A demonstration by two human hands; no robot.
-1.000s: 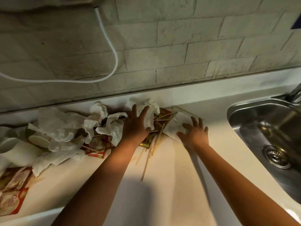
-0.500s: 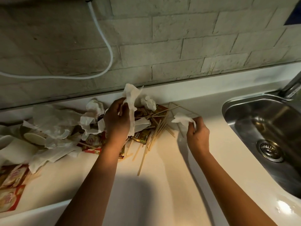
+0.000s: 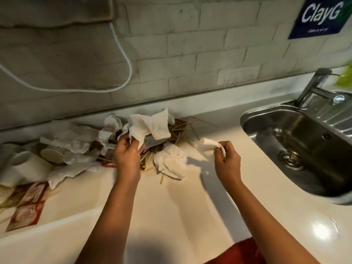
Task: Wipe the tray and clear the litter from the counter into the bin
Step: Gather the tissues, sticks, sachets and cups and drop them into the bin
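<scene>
Both hands are in the litter at the back of the counter (image 3: 171, 216). Her left hand (image 3: 126, 157) has its fingers curled round a big crumpled napkin (image 3: 150, 126), lifted clear above the heap, and the right hand (image 3: 227, 161) pinches a smaller tissue (image 3: 206, 144) by one end, held just off the surface near the sink (image 3: 297, 149). Between the two hands another wad (image 3: 169, 161) lies loose on the counter, touching a scatter of wooden sticks (image 3: 181, 139) and some red-and-gold wrappers (image 3: 142, 164) underneath. Off to the left there is plenty more: a spread of crumpled tissues (image 3: 72, 138), a paper cup (image 3: 51, 155) on its side among them, a paper roll (image 3: 21, 166) lying beside the cup, and flat sachets (image 3: 28, 204) at the near left edge. I'd say the clearing has only just got going. Each hand has one piece and nearly the whole heap is still on the counter. No bin shows from where the camera looks, so I can't tell how far the stuff has to be carried, and no tray shows either, so whether it has been wiped is not something I can judge. What's left, as I read it, is gathering the tissues, sticks, wrappers and cup, probably in several handfuls, since the sticks are loose and will slip out of a soft grip on paper. A tap (image 3: 314, 82) stands behind the sink, and a white cable (image 3: 122, 54) loops down the brick wall (image 3: 190, 54).
</scene>
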